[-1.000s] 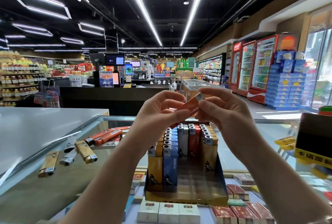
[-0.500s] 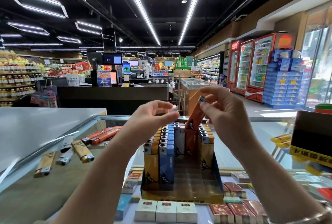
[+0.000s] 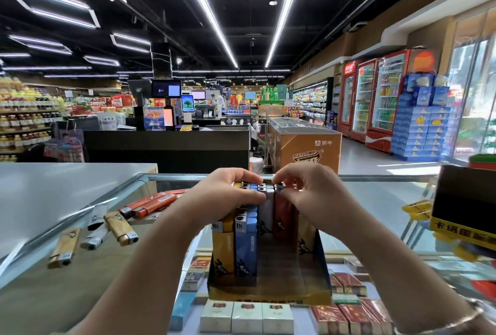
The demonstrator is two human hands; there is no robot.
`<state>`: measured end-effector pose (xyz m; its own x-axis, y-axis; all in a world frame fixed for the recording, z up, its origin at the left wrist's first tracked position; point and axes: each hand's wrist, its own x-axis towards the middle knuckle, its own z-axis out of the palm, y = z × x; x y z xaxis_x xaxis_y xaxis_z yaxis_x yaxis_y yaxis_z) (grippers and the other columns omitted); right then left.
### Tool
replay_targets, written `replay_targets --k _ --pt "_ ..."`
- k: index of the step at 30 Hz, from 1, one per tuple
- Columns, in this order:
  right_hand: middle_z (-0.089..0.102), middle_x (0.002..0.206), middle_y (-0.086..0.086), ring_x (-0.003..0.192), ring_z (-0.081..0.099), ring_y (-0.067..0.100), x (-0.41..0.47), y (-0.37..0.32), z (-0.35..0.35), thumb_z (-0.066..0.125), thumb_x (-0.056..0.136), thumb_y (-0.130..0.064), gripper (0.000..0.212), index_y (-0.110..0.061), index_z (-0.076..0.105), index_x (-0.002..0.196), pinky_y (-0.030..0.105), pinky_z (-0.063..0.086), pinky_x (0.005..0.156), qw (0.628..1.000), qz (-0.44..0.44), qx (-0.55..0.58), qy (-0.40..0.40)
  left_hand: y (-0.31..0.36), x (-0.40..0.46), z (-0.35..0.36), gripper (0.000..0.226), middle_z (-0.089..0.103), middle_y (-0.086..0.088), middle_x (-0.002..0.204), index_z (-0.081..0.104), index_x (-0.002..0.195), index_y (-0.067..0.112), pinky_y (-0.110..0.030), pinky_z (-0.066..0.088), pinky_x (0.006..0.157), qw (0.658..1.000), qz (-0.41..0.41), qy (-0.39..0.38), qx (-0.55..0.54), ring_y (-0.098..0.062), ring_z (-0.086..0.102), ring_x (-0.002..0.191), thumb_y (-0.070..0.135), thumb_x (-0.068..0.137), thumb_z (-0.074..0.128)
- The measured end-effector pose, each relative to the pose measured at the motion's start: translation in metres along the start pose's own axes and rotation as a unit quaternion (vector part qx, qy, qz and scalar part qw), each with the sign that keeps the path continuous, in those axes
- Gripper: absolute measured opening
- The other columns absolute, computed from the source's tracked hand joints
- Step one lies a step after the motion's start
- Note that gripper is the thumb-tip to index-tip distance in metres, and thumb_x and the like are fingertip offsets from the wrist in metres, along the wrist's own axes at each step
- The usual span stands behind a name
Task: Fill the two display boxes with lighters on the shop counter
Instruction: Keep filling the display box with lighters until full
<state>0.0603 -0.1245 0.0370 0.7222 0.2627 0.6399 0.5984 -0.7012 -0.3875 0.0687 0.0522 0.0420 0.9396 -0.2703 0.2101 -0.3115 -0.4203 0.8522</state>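
**Orange lighter going into the box's back row**

Head view: a display box [image 3: 268, 295] stands on the glass bench [image 3: 375, 200], part filled with upright lighters in yellow, blue, white and orange columns; its front section is bare. The right hand [image 3: 308, 195] pinches the metal cap of an orange lighter [image 3: 281, 216] standing upright among the rear rows, fingertips closed on its top. The left hand [image 3: 228, 195] lies curled over the caps of the neighbouring lighters [image 3: 245, 248]; whether it grips one or only steadies them I cannot tell. More loose lighters [image 3: 120, 227] lie flat on the bench to the left, well apart from the box. A second box [image 3: 467, 208], dark with a yellow band, sits at the right edge.

Judging by the look, these are light, rigid plastic bodies with smooth, rather slippery sides, and the packed rows could tip like dominoes. The cap end seems the best hold for lowering one in; loose ones are better pinched across the narrow sides.
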Motion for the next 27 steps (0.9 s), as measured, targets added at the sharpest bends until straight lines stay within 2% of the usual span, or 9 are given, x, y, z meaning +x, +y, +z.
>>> replay_targets --k 3,6,11,17,21,24,27 --pt "0.062 0.083 -0.006 0.087 0.047 0.009 0.0 0.001 0.001 0.064 0.081 -0.006 0.02 -0.022 0.071 0.09 0.002 0.03 0.069 1.0 0.0 -0.019 -0.003 0.0 0.001 0.0 0.021 0.064 0.008 0.088 0.063 0.092 0.032 -0.008 0.044 0.047 1.0 0.001 0.003 0.002 0.007 0.062 0.062 0.026 0.076 0.074" --pt "0.056 0.079 -0.012 0.087 0.042 0.008 0.0 0.001 0.001 0.064 0.082 -0.007 0.019 -0.023 0.071 0.09 0.002 0.028 0.072 1.0 -0.009 -0.027 -0.002 0.0 0.001 0.0 0.019 0.063 0.008 0.087 0.063 0.091 0.032 -0.008 0.043 0.046 1.0 -0.001 0.002 0.002 0.007 0.062 0.06 0.026 0.076 0.073" --pt "0.047 0.076 -0.019 0.09 0.04 0.011 0.0 0.0 0.005 0.062 0.082 -0.007 0.02 -0.025 0.071 0.086 0.029 0.029 0.076 0.999 -0.003 -0.05 -0.02 -0.001 0.002 0.001 0.017 0.06 0.011 0.09 0.063 0.089 0.033 -0.007 0.042 0.046 1.0 0.0 0.01 0.018 0.01 0.06 0.062 0.028 0.076 0.073" --pt "0.049 0.091 -0.013 0.094 0.032 0.011 0.0 0.004 0.009 0.065 0.081 -0.013 0.02 -0.032 0.066 0.08 0.031 0.021 0.076 0.998 0.027 -0.063 -0.01 0.0 0.001 0.001 0.016 0.061 0.01 0.088 0.063 0.089 0.032 -0.008 0.044 0.045 1.0 -0.007 0.01 0.02 0.008 0.061 0.06 0.027 0.077 0.072" --pt "0.049 0.098 -0.013 0.1 0.032 0.01 0.0 0.005 0.012 0.065 0.08 -0.014 0.03 -0.04 0.054 0.067 0.033 0.025 0.084 0.998 0.056 -0.004 -0.017 0.0 0.001 0.002 0.014 0.061 0.013 0.089 0.063 0.088 0.034 -0.01 0.046 0.052 0.999 -0.007 0.017 0.032 0.003 0.063 0.066 0.029 0.077 0.072" --pt "0.05 0.097 -0.011 0.102 0.041 0.013 0.001 0.005 0.018 0.066 0.078 -0.011 0.025 -0.034 0.057 0.073 0.029 0.032 0.083 0.994 0.077 0.076 -0.024 -0.001 0.002 0.001 0.012 0.063 0.011 0.092 0.063 0.088 0.034 -0.016 0.046 0.061 0.999 0.004 0.03 0.034 -0.002 0.063 0.079 0.027 0.08 0.069" --pt "0.053 0.095 -0.008 0.09 0.052 0.009 0.001 0.005 0.019 0.064 0.077 -0.005 0.021 -0.025 0.061 0.084 0.02 0.044 0.072 0.978 0.113 0.173 -0.012 -0.004 0.003 0.001 0.011 0.067 0.009 0.092 0.063 0.09 0.031 -0.017 0.045 0.067 0.996 0.03 0.08 0.007 -0.002 0.062 0.083 0.021 0.085 0.064"
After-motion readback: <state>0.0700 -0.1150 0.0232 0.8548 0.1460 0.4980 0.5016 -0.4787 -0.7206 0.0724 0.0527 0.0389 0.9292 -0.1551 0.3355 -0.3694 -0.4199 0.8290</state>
